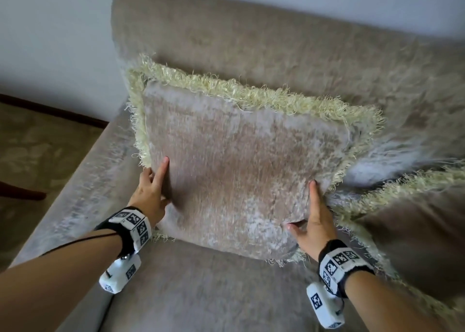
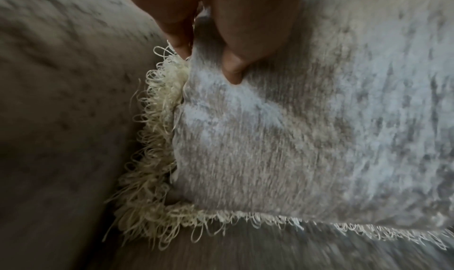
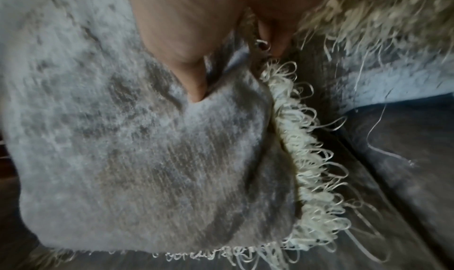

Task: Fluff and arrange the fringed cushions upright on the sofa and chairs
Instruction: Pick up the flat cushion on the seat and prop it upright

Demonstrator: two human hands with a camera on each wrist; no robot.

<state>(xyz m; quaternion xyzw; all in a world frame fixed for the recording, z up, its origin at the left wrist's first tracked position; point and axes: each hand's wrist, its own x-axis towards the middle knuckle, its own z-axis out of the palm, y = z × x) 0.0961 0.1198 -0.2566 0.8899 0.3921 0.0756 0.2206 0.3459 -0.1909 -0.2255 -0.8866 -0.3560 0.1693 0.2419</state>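
Observation:
A beige velvet cushion point(image 1: 241, 160) with a cream looped fringe stands tilted back against the sofa backrest point(image 1: 251, 37), its lower edge on the seat point(image 1: 201, 294). My left hand point(image 1: 157, 175) grips its left edge, thumb on the front face and fingers behind. My right hand point(image 1: 309, 210) grips the lower right edge the same way. In the left wrist view the thumb point(image 2: 233, 68) dents the cushion point(image 2: 294, 138) beside the fringe point(image 2: 152, 157). The right wrist view shows my thumb point(image 3: 194, 80) pressed into the cushion point(image 3: 123, 138).
A second fringed cushion point(image 1: 415, 231) lies to the right, partly under the held one; its fringe point(image 3: 380, 12) shows by my right hand. The sofa's low armrest point(image 1: 83, 180) runs along the left, with patterned carpet point(image 1: 37, 142) beyond it.

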